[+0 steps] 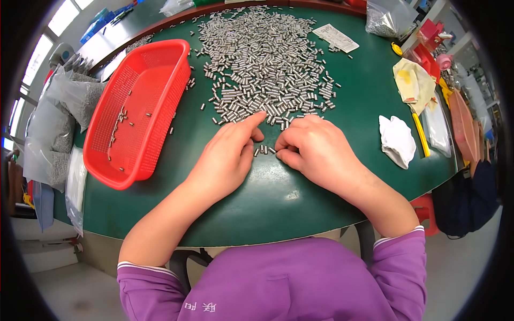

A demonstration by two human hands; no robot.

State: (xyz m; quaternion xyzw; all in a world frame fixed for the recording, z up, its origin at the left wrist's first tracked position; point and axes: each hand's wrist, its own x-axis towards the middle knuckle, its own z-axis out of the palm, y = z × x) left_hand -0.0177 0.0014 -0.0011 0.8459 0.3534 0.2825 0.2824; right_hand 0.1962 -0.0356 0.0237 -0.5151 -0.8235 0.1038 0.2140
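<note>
From where I'm standing, a person in a purple shirt [300, 289] is sitting at a dark green tabletop [267, 219], with both bare hands working at the near edge of a big heap of small metal cylinders [267, 64]. The two hands are facing each other with a gap between them. The left hand [231, 144] is bending its fingers loosely, its index finger stretching up to the lowest pieces of the heap. The right hand [311, 140] is curling inward, thumb and index finger lying close to each other. I cannot tell whether either hand is gripping a piece, because the fingers are covering what is under them.

In the gap, a few loose cylinders [263, 150] are lying on the green surface, the rightmost one just beside the right thumb. The heap itself is spreading away from the person, with strays lying around its sides.

To the left, a red perforated plastic basket [182, 64] is standing near the heap, a scattering of cylinders lying inside it. Beyond it, clear plastic bags [59, 125] of small grey pieces are crowding the table's left side. A printed paper slip [335, 37] is lying at the heap's upper right. On the right, a crumpled white cloth [397, 142] is resting near a yellow-handled tool [421, 135], and a cream glove [414, 83] with a yellow stain is lying just above that.
</note>
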